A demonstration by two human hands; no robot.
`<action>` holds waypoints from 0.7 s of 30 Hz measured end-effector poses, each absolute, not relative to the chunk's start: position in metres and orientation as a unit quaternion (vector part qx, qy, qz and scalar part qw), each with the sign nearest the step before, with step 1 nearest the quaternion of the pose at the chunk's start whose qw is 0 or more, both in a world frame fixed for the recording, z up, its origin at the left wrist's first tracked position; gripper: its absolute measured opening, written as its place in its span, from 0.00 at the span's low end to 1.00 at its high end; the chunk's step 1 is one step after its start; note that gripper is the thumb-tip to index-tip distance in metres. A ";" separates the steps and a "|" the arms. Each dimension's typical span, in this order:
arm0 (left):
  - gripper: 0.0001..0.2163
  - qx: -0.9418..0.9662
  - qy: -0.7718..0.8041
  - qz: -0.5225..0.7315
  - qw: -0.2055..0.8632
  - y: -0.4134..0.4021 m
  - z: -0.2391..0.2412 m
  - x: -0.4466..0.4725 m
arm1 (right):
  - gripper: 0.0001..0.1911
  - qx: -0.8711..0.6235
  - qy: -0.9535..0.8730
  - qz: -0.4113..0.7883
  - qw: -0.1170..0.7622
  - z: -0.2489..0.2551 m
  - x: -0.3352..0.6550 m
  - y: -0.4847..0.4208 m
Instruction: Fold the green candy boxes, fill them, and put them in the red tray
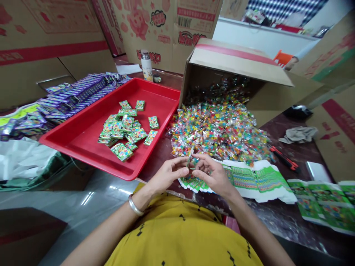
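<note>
Left hand [174,171] pinches a thin green cardboard carton [190,157] facing the half-curled right hand [215,173], whose hold is unclear, right of the rectangular red plastic tray [80,142].

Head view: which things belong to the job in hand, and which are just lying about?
Seemingly in use: carton in the left hand, flat cartons, candy packets, red tray, green boxes.

Seemingly just lying about: flask, rag, red-black tool, purple boxes.

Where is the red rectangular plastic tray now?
In the head view, the tray is left of centre, between the purple printed boxes and the heap of clear plastic packets of multicoloured pieces.
</note>
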State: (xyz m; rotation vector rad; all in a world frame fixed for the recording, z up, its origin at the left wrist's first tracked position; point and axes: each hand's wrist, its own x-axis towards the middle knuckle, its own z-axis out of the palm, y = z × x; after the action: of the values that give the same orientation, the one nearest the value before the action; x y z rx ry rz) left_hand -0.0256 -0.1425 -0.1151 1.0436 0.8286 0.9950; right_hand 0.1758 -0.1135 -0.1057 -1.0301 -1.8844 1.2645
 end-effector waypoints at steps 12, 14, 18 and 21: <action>0.20 0.524 0.348 0.360 0.690 -0.150 -0.110 -0.030 | 0.12 -0.365 -0.684 0.587 0.234 -0.088 0.179 -0.106; 0.17 0.531 0.357 0.356 0.681 -0.150 -0.110 -0.029 | 0.12 -0.356 -0.664 0.628 0.197 -0.083 0.183 -0.102; 0.15 0.457 0.398 0.447 0.658 -0.149 -0.115 -0.021 | 0.16 -0.417 -0.641 0.537 0.356 -0.086 0.179 -0.102; 0.15 0.405 0.434 0.518 0.616 -0.149 -0.121 -0.011 | 0.14 -0.434 -0.627 0.497 0.415 -0.101 0.164 -0.112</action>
State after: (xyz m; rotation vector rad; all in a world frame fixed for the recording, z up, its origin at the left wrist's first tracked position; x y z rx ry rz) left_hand -0.0113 -0.1490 -0.1212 0.9315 0.9984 1.1933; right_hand 0.1643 -0.1124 -0.1011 -1.0905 -1.5753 1.2477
